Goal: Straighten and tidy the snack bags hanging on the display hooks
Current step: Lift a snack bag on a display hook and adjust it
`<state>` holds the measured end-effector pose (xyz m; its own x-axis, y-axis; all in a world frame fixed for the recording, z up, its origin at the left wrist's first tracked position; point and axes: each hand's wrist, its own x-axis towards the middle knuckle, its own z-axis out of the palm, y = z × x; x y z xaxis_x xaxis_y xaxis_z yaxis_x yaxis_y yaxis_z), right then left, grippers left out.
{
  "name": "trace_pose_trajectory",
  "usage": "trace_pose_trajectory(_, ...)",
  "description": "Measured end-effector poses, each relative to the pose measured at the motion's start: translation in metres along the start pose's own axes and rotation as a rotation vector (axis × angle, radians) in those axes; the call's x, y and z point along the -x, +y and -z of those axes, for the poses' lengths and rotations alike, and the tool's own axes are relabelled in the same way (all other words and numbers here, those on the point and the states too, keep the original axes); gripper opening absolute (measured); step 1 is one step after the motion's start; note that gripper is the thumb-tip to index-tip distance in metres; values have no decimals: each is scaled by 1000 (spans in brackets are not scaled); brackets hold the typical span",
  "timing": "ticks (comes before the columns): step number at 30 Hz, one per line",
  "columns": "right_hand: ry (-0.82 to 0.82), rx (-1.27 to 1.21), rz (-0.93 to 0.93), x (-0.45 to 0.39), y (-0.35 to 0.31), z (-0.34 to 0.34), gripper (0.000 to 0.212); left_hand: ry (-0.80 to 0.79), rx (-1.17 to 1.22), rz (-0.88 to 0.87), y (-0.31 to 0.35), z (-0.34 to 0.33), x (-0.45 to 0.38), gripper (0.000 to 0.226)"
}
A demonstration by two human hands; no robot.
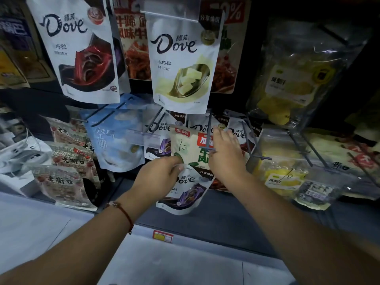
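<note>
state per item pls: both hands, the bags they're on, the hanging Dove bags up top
left hand: grip pinching the lower edge of the green-and-white bag
right hand: fingers resting on that bag's right side, near a hook
green-and-white bag: held up in front of the lower row, "10" handwritten on it
purple Dove bag: below the hands, tilted
white-chocolate Dove bag: hanging, roughly upright
red Dove bag: hanging, tilted

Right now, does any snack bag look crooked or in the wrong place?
Yes. The green-and-white bag sits among the Dove bags on the lower hooks, a different snack. The left hand pinches its corner and the right hand lies on it. Below, a purple Dove bag hangs tilted.
</note>
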<state>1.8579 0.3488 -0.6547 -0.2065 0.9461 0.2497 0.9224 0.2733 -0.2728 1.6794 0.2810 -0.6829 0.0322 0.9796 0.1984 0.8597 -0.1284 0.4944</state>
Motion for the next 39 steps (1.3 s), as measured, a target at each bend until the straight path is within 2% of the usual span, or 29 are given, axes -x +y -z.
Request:
trace_pose_trajectory(2, -11, 55, -24, -12, 2, 0, 66, -1, 9, -6, -2, 0, -1, 25)
trace_pose_trajectory(5, 2, 100, -47, -22, 4, 1, 27, 4, 16, -13, -4, 0, -2, 24)
trace_pose_trajectory(6, 17, 77, -57, -23, 5, 1, 21, 7, 20, -20, -4, 0, -3, 24)
trace_pose_trajectory(10, 17, -31, -74, -19, 10, 0, 24, 38, 43, -64, -5, 2, -2, 23)
trace_pose_trajectory(21, 42, -72, 116, 32, 11, 16, 16, 160, 122, -107, -4, 11, 10, 16)
trace_pose_trajectory(26, 5, -97, 132, 59, 13, 31, 20, 211, 217, -101, 4, 18, 21, 16)
trace_pose_trajectory(30, -33, -53, 88, 83, 27, 45, 19, 242, 264, -94, 10, 18, 26, 16)
trace_pose_trajectory(35, -144, 20, -26, 115, 57, 65, 17, 261, 306, 20, 14, 11, 20, 20)
trace_pose_trajectory(39, -132, 25, -100, 136, 87, 73, 16, 252, 320, 53, 18, 5, 6, 22)
